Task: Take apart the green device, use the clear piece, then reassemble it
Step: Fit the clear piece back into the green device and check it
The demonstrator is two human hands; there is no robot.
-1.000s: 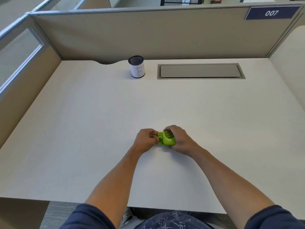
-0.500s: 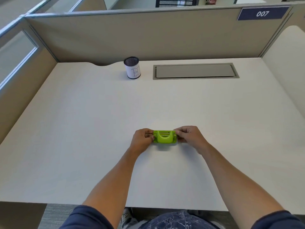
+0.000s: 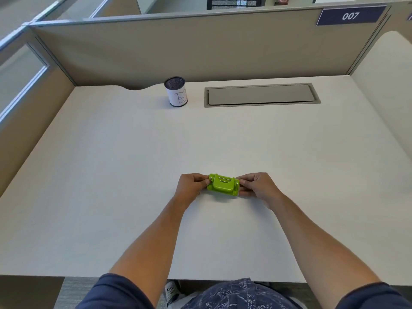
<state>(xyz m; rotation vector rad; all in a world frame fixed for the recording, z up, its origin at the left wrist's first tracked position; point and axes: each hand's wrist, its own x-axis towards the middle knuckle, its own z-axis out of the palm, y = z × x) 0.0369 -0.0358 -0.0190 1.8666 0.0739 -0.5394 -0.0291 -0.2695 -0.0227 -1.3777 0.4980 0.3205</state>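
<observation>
Both hands pinch green device (image 3: 223, 185) — lengthwise left-right.

An office, laid out in cubicles. Shown by the beige fabric partition (image 3: 200, 47) with metal trim walling the pale counter (image 3: 111, 175) on three sides, with a glazed panel (image 3: 20, 81) on the left. Numbered workstation, by the dark blue plate reading 007 (image 3: 350, 16) fixed at the partition's upper right. Fitted for cabling, by the grey hinged flap (image 3: 260, 95) set flush into the counter's far edge. Mesh pen cup (image 3: 176, 92) with a paper label near it. More partitions beyond.
</observation>
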